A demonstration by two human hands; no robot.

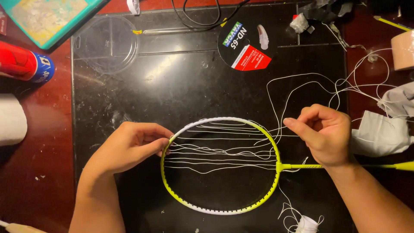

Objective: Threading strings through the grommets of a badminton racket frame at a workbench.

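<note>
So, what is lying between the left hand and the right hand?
In the head view, the yellow racket frame lies between the left hand and the right hand, with loose white strings running across it.

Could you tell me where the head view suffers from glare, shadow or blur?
In the head view, soft glare smears across the glossy black mat near the clear round lid; the corners fall into dim reddish shadow; the left hand, right hand, yellow racket frame and white string are evenly lit and sharp, with no obvious motion blur.

Both hands (pixel 129 146) (pixel 325 133) pinch, prob., white string (pixel 224 151) at yellow racket frame (pixel 215 209).
</note>
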